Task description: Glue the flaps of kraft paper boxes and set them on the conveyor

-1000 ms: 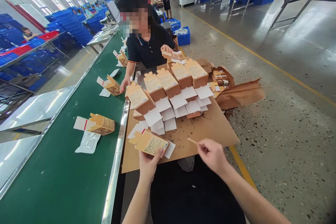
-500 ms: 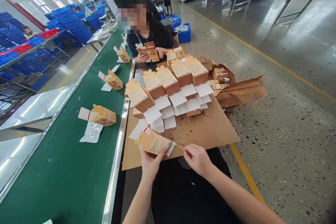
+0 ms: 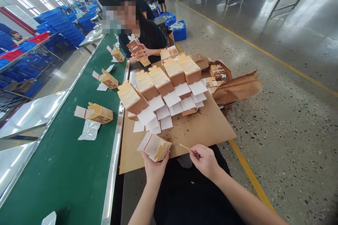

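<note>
Left hand [image 3: 154, 168] is gripping a small carton [image 3: 155, 146] over the tabletop [image 3: 206, 126] edge, flap open; right hand [image 3: 204, 160] is pinching a thin stick [image 3: 185, 146]. Many cartons [image 3: 158, 84] are waiting; several [image 3: 99, 113] are lying on the belt [image 3: 66, 168].

The print on the boxes [image 3: 158, 81] stacked on the cardboard sheet [image 3: 208, 126] is too small to read. The left hand [image 3: 154, 168] covers the near underside of the carton [image 3: 155, 146] it holds, and what the carton holds cannot be told. The far tip of the thin stick [image 3: 184, 146] in the right hand [image 3: 204, 161] is too small to make out. Both forearms run off the near edge. A white pouch [image 3: 49, 219] at the near left is cut by that edge. The co-worker's face is blurred; their carton [image 3: 136, 48] hides part of their hands. Boxes inside the brown paper wrap [image 3: 237, 88] are partly hidden.
</note>
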Demonstrator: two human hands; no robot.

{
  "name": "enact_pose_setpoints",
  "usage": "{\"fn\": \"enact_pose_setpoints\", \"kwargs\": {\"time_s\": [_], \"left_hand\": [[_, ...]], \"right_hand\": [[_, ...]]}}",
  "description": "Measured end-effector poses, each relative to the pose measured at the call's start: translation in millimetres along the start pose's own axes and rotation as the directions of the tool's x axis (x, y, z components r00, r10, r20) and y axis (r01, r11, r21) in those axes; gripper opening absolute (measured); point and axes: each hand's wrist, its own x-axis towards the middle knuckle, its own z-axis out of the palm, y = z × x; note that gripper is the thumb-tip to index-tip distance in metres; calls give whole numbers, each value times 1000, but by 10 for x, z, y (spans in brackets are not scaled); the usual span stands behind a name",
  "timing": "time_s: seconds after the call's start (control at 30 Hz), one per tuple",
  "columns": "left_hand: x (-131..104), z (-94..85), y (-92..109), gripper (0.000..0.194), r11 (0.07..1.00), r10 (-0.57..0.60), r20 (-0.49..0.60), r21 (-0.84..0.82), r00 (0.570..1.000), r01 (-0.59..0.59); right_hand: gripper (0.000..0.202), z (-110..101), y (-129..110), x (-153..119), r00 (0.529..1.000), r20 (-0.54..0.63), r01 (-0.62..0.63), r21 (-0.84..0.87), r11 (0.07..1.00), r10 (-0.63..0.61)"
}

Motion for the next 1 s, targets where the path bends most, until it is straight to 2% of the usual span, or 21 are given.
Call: {"fn": "enact_pose_setpoints", "kwargs": {"time_s": [0.13,0.23,0.27,0.33,0.4,0.47,0.5,0.53,0.63,0.7,0.77,0.83,0.87,0.9,0.93,1.0], "left_hand": [[-26,87,-35,81,999,-11,-19,30,1000,12],[77,-30,-144,82,997,-18,-80,72,997,24],[149,-143,-197,82,995,-21,-125,90,992,33],[330,-480,-310,85,991,-46,-271,105,961,78],[525,-905,-405,90,989,-94,-460,57,883,135],[704,-1309,-459,94,987,-140,-581,-23,801,156],[782,-1474,-473,94,985,-163,-605,-53,779,165],[850,-1607,-483,93,981,-185,-604,-66,775,182],[964,-1816,-522,95,961,-254,-574,-62,778,268],[938,-1831,-575,102,966,-239,-596,-63,766,252],[845,-1770,-628,113,987,-139,-677,-38,723,154],[754,-1625,-630,109,1000,23,-752,28,658,-3],[739,-1518,-594,100,995,92,-758,46,646,-88],[759,-1389,-524,89,985,140,-736,33,662,-171],[820,-1240,-422,78,972,156,-689,-19,708,-232],[1068,-917,-135,61,953,97,-525,-195,846,-230]], "right_hand": [[41,-44,-52,33,999,-20,32,22,999,-31],[39,-127,-83,79,996,-54,79,48,996,-77],[39,-168,-85,89,995,-65,77,50,996,-74],[38,-257,-72,100,995,-86,59,47,997,-55],[34,-332,-41,105,993,-106,48,54,997,-42],[33,-367,-12,119,992,-123,48,71,996,-39],[34,-367,-4,134,991,-128,44,79,996,-34],[36,-358,-3,155,991,-130,40,86,995,-28],[38,-327,-21,234,992,-117,51,114,992,-38],[35,-345,-28,275,993,-108,67,124,990,-54],[32,-406,-12,285,991,-125,65,108,992,-51],[31,-488,25,269,987,-157,39,71,997,-28],[32,-525,45,257,985,-171,27,54,998,-18],[32,-554,64,249,983,-185,20,40,999,-12],[33,-573,78,245,981,-192,17,25,1000,-12],[37,-581,84,260,979,-201,14,-31,999,-20]]}}
